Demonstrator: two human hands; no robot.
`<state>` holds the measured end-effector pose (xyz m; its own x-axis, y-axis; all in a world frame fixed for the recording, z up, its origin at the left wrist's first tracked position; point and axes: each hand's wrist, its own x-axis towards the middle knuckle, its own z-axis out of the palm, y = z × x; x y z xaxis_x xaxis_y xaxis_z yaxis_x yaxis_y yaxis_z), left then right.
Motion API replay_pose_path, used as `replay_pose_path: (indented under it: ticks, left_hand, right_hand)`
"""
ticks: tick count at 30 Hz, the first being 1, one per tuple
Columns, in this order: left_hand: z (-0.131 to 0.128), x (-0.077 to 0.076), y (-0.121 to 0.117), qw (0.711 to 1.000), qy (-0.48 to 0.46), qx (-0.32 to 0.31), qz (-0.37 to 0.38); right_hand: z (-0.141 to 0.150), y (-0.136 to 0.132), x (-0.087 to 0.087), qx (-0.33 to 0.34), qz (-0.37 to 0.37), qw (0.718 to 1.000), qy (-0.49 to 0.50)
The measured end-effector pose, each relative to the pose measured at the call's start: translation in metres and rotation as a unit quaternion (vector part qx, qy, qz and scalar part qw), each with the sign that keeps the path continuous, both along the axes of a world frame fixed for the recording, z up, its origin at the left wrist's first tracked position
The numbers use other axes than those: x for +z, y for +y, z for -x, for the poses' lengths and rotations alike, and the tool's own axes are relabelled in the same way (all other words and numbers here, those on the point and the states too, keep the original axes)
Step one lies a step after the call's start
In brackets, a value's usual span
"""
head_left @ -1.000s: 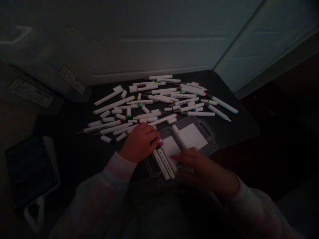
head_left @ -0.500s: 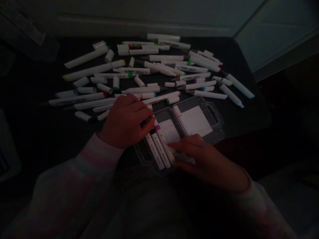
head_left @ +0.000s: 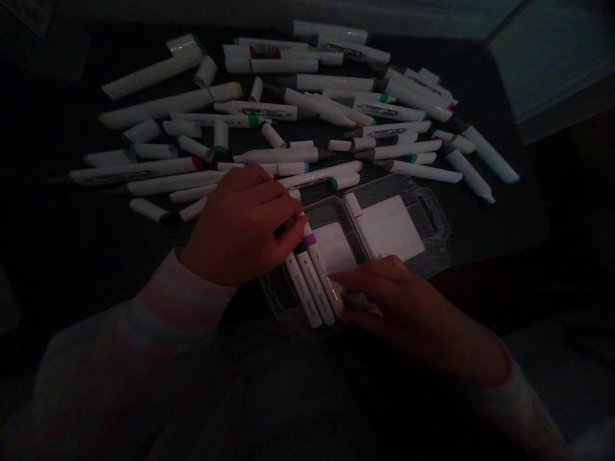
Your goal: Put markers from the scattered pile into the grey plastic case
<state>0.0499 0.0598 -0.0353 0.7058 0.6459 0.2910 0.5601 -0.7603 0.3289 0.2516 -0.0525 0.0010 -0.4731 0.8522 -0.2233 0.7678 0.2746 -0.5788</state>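
Note:
The scene is very dark. A clear plastic marker case (head_left: pixel 423 211) lies open on a dark table (head_left: pixel 86 237). Three white markers (head_left: pixel 312 282) lie side by side in its near half. My left hand (head_left: pixel 245 227) rests fingers curled on the upper ends of these markers, pinching one near its purple band (head_left: pixel 310 240). My right hand (head_left: pixel 403 301) lies flat on the case's near edge, fingertips touching the markers' lower ends. A single white marker (head_left: pixel 358 224) lies along the case's hinge.
Several loose white markers and caps (head_left: pixel 298 115) are scattered across the table beyond the case. The table's right edge (head_left: pixel 538 192) drops to a dark floor. A pale door or panel (head_left: pixel 552 57) stands at the upper right.
The view has tilted down and closer to the table. My left hand has slid right onto the markers' upper ends. My right hand stays on the case.

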Motion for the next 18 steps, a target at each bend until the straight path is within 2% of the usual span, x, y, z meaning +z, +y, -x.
replay_pose_path:
  ticks: [18]
  left_hand:
    - [0.0000,0.0022,0.0013,0.997,-0.008,-0.024,-0.077]
  right_hand:
    - [-0.0006,-0.0015,-0.0024,-0.009,-0.014,1.000,0.009]
